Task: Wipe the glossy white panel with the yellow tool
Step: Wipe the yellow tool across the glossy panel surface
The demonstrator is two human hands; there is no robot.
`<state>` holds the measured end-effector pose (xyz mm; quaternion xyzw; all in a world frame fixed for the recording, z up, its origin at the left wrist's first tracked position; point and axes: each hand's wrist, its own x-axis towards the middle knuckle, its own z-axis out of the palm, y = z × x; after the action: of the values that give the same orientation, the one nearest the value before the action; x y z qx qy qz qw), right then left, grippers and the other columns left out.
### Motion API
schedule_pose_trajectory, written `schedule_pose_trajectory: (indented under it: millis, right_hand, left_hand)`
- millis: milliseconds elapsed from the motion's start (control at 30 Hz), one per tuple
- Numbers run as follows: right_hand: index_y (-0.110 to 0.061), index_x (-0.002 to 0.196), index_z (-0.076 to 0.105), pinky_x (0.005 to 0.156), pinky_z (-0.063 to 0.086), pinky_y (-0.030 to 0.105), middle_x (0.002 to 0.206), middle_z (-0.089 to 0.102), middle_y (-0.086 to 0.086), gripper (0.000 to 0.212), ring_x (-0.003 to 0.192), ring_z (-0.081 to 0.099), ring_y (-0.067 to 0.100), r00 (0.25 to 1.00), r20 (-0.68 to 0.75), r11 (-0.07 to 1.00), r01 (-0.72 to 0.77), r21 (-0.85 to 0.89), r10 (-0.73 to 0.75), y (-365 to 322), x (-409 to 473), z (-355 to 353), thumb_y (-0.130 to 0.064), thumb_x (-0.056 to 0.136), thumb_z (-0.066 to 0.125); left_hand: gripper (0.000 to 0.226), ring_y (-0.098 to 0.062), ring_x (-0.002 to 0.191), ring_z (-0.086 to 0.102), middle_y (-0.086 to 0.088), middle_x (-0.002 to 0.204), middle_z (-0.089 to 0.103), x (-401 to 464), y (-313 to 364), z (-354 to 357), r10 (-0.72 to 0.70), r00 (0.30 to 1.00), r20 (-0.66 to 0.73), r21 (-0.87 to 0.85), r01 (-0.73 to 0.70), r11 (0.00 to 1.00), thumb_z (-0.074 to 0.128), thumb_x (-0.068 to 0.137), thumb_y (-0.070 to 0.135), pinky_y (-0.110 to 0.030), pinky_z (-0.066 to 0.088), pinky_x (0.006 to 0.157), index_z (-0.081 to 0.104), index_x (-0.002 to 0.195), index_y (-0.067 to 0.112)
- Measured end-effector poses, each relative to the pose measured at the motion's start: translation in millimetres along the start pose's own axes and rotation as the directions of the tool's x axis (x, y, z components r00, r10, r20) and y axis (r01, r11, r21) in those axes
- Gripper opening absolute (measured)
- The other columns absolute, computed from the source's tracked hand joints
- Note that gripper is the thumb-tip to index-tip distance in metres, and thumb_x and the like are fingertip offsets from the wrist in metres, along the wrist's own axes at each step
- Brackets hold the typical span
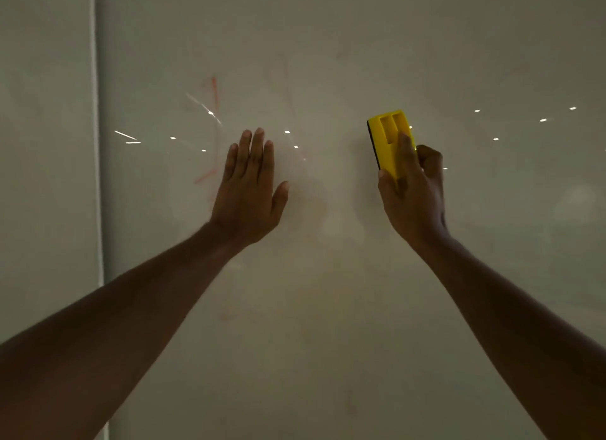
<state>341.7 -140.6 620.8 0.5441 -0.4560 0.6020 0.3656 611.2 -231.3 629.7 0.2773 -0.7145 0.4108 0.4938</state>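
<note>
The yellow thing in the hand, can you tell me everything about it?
The yellow tool is a small plastic-looking block with two long slots in its back and a dark pad along its left edge. It stands nearly upright against the glossy white panel, leaning slightly left. The right hand grips its lower half.

The right hand hides the yellow tool's lower end; both forearms run off the bottom edge.

Glossy white panel, smooth as glass, throwing back pinpoint ceiling lights and faint red marker streaks. The yellow eraser looks like hard moulded plastic, slightly shiny, with a dark, matt pad along its edge against the panel.
</note>
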Motion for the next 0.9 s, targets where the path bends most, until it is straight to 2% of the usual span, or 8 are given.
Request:
schedule_pose_trajectory:
  millis: [367,567,633,700,800,833,867,900]
  right_hand:
    - [-0.025,0.148,0.046,0.097,0.043,0.050,0.139,0.042,0.027,0.059,0.117,0.044,0.048,0.986,0.011,0.968,0.164,-0.190,-0.165,-44,63,58,-0.015,0.092,0.061]
    - [-0.026,0.150,0.041,0.098,0.040,0.049,0.142,0.039,0.025,0.061,0.122,0.041,0.046,0.995,-0.086,0.978,0.039,-0.204,-0.058,-69,68,85,-0.013,0.092,0.056]
    - [-0.023,0.146,0.048,0.098,0.043,0.052,0.140,0.044,0.029,0.058,0.121,0.044,0.051,0.979,-0.023,0.968,0.196,-0.156,-0.202,-88,46,102,-0.009,0.091,0.058]
    - [-0.023,0.142,0.053,0.097,0.046,0.053,0.134,0.051,0.029,0.052,0.118,0.050,0.051,0.859,0.132,0.856,0.508,-0.097,-0.495,-98,11,121,-0.010,0.093,0.061]
    - [-0.031,0.146,0.048,0.099,0.044,0.047,0.136,0.053,0.022,0.052,0.120,0.050,0.041,0.535,0.346,0.568,0.823,-0.008,-0.770,-101,-25,132,-0.017,0.097,0.059]
    - [-0.031,0.146,0.047,0.099,0.043,0.046,0.136,0.053,0.022,0.053,0.120,0.050,0.040,0.486,0.365,0.523,0.852,0.003,-0.794,-101,-20,132,-0.017,0.096,0.059]
    - [-0.031,0.145,0.049,0.098,0.044,0.047,0.137,0.054,0.022,0.051,0.120,0.052,0.041,0.499,0.356,0.533,0.846,-0.005,-0.790,-104,-10,133,-0.018,0.097,0.060]
    - [-0.030,0.143,0.052,0.098,0.046,0.048,0.136,0.055,0.023,0.047,0.119,0.053,0.043,0.565,0.323,0.589,0.807,-0.027,-0.759,-108,3,134,-0.020,0.097,0.060]
  left_hand:
    - [0.069,-0.051,0.154,0.020,-0.035,0.163,0.026,-11,-88,-11,-0.142,0.988,0.054,0.029,0.141,0.990,0.030,0.105,0.035,-0.060,0.018,0.128,0.035,0.152,-0.014]
    - [0.065,-0.052,0.152,0.025,-0.035,0.162,0.031,-36,-125,-4,-0.179,0.983,0.040,0.006,0.179,0.984,0.028,0.103,0.028,-0.064,0.023,0.125,0.037,0.152,-0.013]
    - [0.064,-0.051,0.153,0.024,-0.034,0.162,0.031,-42,-132,-1,-0.189,0.982,0.027,-0.011,0.189,0.982,0.030,0.101,0.023,-0.064,0.022,0.125,0.036,0.153,-0.013]
    - [0.063,-0.051,0.153,0.025,-0.033,0.162,0.032,-46,-137,2,-0.183,0.983,0.013,-0.029,0.183,0.983,0.033,0.098,0.018,-0.065,0.023,0.125,0.036,0.152,-0.013]
    - [0.065,-0.050,0.152,0.026,-0.033,0.161,0.033,-48,-142,3,-0.173,0.985,-0.003,-0.078,0.172,0.982,0.032,0.095,0.016,-0.064,0.023,0.125,0.036,0.152,-0.014]
    - [0.064,-0.050,0.152,0.027,-0.033,0.161,0.034,-49,-144,4,-0.170,0.985,-0.012,-0.091,0.168,0.982,0.031,0.095,0.016,-0.064,0.024,0.124,0.036,0.152,-0.014]
    - [0.063,-0.050,0.151,0.028,-0.033,0.160,0.035,-50,-145,5,-0.167,0.986,-0.024,-0.101,0.164,0.981,0.031,0.096,0.015,-0.065,0.026,0.123,0.038,0.151,-0.015]
    - [0.061,-0.051,0.151,0.029,-0.034,0.159,0.036,-51,-147,6,-0.163,0.986,-0.038,-0.105,0.159,0.982,0.031,0.096,0.013,-0.066,0.027,0.122,0.039,0.150,-0.015]
